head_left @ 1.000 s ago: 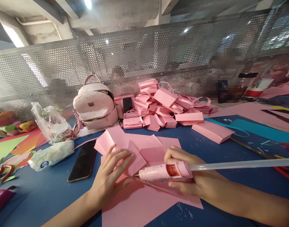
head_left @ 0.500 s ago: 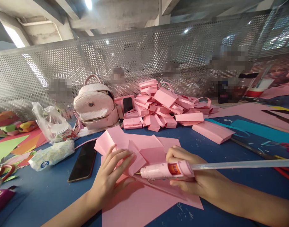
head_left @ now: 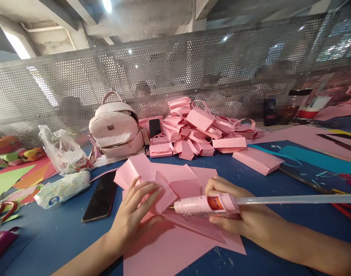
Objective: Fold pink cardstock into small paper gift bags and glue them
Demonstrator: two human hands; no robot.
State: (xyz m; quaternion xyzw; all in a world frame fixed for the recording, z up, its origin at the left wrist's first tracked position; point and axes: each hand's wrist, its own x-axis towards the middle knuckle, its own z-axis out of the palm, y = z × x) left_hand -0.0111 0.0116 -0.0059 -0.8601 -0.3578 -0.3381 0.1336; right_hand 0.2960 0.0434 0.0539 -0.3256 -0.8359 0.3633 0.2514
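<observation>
My right hand [head_left: 235,209] is wrapped round a pink glue gun [head_left: 205,204], whose metal tip points left over folded pink paper [head_left: 165,195]. A long clear glue stick [head_left: 296,199] sticks out of its back end to the right. My left hand [head_left: 138,209] lies on the folded paper with its fingers spread, left of the tip. Beneath both is a larger flat pink sheet [head_left: 155,249].
A pile of pink paper bags [head_left: 192,126] stands behind, beside a pale pink backpack [head_left: 115,128]. At the left lie a black phone [head_left: 100,197], a tissue pack [head_left: 63,188] and scissors [head_left: 4,209]. Blue paper [head_left: 322,159] lies at the right.
My right hand and the glue gun have moved slightly right, and the tip has shifted a little up and right. My left hand stays on the paper.
</observation>
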